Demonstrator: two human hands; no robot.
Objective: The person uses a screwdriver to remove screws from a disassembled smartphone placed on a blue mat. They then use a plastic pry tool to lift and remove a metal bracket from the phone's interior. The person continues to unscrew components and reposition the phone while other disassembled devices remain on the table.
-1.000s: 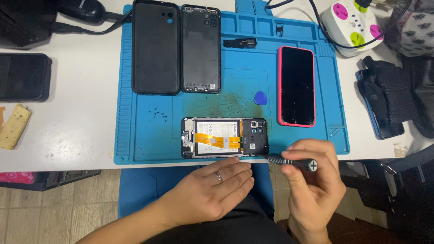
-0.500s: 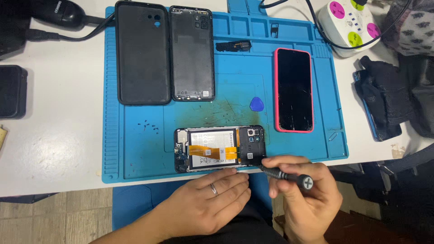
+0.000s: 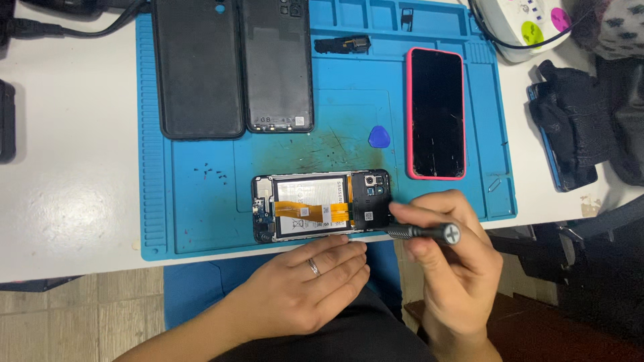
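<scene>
right hand (image 3: 456, 268) fingers pinch screwdriver (image 3: 419, 232), tip left into opened phone (image 3: 322, 205) lying crosswise on blue mat (image 3: 188, 214); left hand (image 3: 302, 285) flat, loose, just below phone

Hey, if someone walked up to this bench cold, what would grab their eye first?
Probably the opened phone at the near edge of the blue mat, its back off, showing orange ribbon cables. The right hand holds a screwdriver with its tip at the phone's camera end, while the left hand rests just below it. Farther back lie two black back covers and a pink-cased phone, screen up.
</scene>
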